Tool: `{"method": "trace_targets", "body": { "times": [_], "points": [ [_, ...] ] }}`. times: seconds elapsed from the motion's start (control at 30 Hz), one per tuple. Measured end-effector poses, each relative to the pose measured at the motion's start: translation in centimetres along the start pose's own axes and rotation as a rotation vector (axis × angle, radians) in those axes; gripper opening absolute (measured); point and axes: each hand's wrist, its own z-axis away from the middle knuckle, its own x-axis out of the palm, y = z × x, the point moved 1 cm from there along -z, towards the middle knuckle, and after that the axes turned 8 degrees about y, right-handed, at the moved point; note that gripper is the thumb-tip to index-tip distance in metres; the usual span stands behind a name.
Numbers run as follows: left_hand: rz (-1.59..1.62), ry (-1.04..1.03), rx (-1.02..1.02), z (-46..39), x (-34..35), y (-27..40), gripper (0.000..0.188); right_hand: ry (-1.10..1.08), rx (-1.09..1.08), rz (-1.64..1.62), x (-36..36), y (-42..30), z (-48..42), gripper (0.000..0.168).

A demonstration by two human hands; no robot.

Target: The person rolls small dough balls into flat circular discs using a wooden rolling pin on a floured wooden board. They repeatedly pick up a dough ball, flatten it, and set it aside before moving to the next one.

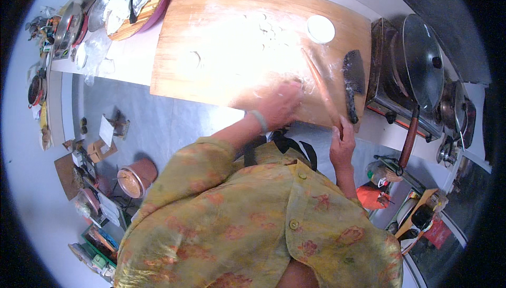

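Note:
My right hand [343,139] grips the near end of a wooden rolling pin [319,78], whose far end points away across a wooden board [176,42]. My left hand [280,102], a pale band on its wrist, is low over the board's near edge. It is blurred, and whether its fingers hold anything cannot be made out. Several small pale pieces, apparently dough [269,30], lie on the floured, overexposed middle of the board. Right of them stands a white bowl [321,29]. A dark cleaver [353,72] lies to the right of the rolling pin.
At right, a gas stove [379,58] carries a pan with a glass lid [423,62]; its brown handle [409,141] juts towards me. On the left counter a cloth [122,3] and a black cable rest on a slatted round lid [152,11]. A bucket [144,171] stands on the floor.

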Motion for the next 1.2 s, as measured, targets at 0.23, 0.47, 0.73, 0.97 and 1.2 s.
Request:
{"method": "trace_targets", "body": {
  "times": [0.23, 0.47, 0.73, 0.97, 1.2],
  "points": [
    [-0.058, -0.169, 0.366, -4.2, 8.9, 5.0, 0.096, 0.118, 0.002, 0.057, -2.8, 1.4, 0.1, 0.036],
    [0.0, -0.134, 0.04, -6.0, 5.0, 1.6, 0.091, 0.119, 0.165, 0.012, -5.1, 3.5, 1.8, 0.036],
    [-0.304, -0.015, -0.288, -2.3, 0.5, 0.2, 0.091, 0.12, 0.133, -0.034, -4.6, 4.7, 1.3, 0.036],
    [-0.206, -0.094, -0.18, -3.4, 3.7, 1.6, 0.089, 0.129, 0.086, -0.046, -4.8, 5.2, 0.6, 0.035],
    [-0.413, 0.192, -0.533, 0.1, -1.9, -2.3, 0.081, 0.043, 0.079, -0.05, -3.8, 4.6, -0.4, 0.035]
  ]
}}
